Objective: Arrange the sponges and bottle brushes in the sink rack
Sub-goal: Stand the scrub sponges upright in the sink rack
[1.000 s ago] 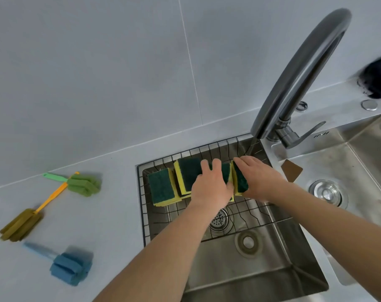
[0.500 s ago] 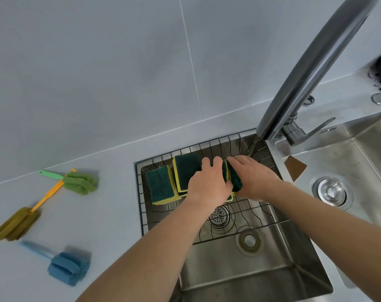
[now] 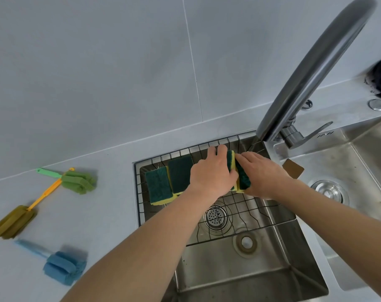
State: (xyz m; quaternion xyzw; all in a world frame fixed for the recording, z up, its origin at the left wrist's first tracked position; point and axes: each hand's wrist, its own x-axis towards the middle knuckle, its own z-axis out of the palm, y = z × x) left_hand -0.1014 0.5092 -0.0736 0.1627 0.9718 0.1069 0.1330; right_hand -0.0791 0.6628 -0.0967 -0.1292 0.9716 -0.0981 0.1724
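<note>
You see four sponges in the wire rack [image 3: 141, 205]: leftmost sponge [image 3: 158, 185], second sponge [image 3: 181, 173], third sponge [image 3: 231, 160], fourth sponge [image 3: 243, 177]. Three bottle brushes on the counter: green brush [image 3: 78, 182], olive brush [image 3: 13, 221], blue brush [image 3: 63, 268]. Two sink basins. One faucet [image 3: 316, 68].
</note>
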